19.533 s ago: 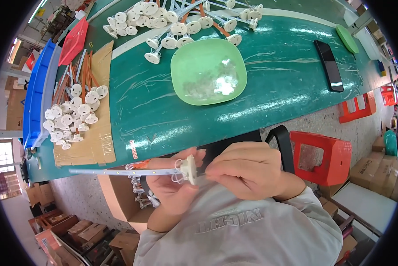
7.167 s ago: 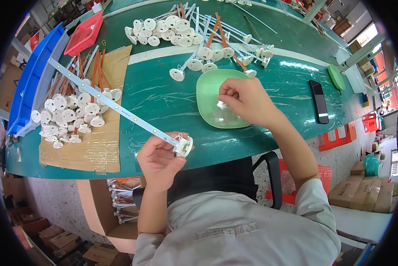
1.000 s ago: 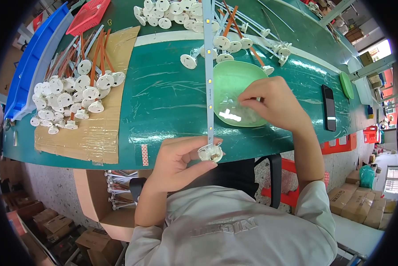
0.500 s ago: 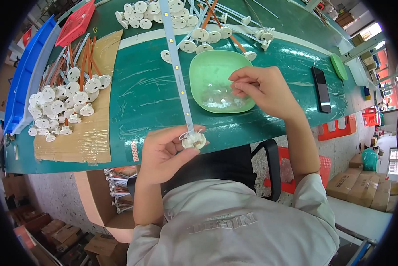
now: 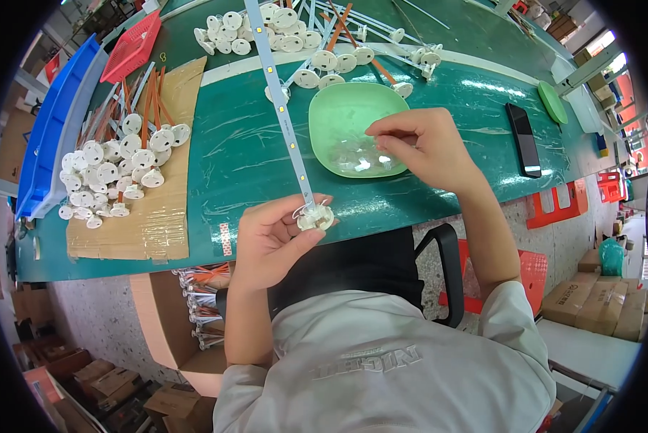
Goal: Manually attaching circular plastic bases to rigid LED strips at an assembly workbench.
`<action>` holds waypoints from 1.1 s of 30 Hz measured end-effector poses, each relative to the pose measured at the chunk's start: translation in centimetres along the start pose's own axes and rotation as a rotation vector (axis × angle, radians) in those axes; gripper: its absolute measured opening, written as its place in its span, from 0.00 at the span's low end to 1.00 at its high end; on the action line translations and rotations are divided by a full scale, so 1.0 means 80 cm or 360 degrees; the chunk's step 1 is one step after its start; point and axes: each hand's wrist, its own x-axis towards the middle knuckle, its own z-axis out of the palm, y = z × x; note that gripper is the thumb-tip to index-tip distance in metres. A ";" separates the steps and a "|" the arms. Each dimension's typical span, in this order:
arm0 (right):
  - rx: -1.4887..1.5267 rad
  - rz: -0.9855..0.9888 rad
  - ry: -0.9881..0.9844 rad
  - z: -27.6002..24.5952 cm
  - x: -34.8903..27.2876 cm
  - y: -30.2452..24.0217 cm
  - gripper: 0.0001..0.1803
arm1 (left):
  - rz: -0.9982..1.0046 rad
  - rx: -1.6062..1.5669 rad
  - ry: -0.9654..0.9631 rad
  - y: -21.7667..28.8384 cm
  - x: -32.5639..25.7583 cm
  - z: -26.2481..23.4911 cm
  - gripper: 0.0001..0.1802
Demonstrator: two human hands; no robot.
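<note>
Near the table's front edge my left hand (image 5: 275,242) grips the round white base (image 5: 314,217) of an LED strip (image 5: 286,130). The strip is long and narrow with small yellow LEDs, and it rises away from me; thin wires show at the base. Over the right side of a light green bowl (image 5: 353,101) is my right hand (image 5: 418,148), thumb and fingers pinched together. Whether something tiny sits between those fingertips is too small to tell. Small clear plastic pieces (image 5: 360,155) lie in the bowl below them.
Many similar round-based strips (image 5: 115,169) are heaped on cardboard (image 5: 172,224) at left, and more (image 5: 259,29) lie at the back. A blue tray (image 5: 53,130) and red basket (image 5: 130,47) stand far left. A black phone (image 5: 524,141) and green lid-like dish (image 5: 552,102) lie right.
The view has shifted slightly. My right hand has moved a little left over the bowl, still pinched. My left hand keeps its hold on the LED strip's base.
</note>
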 end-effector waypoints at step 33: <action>0.0827 -0.0781 0.0467 0.115 -0.117 -0.071 0.11 | 0.0519 -0.0524 0.0628 0.008 -0.054 0.090 0.24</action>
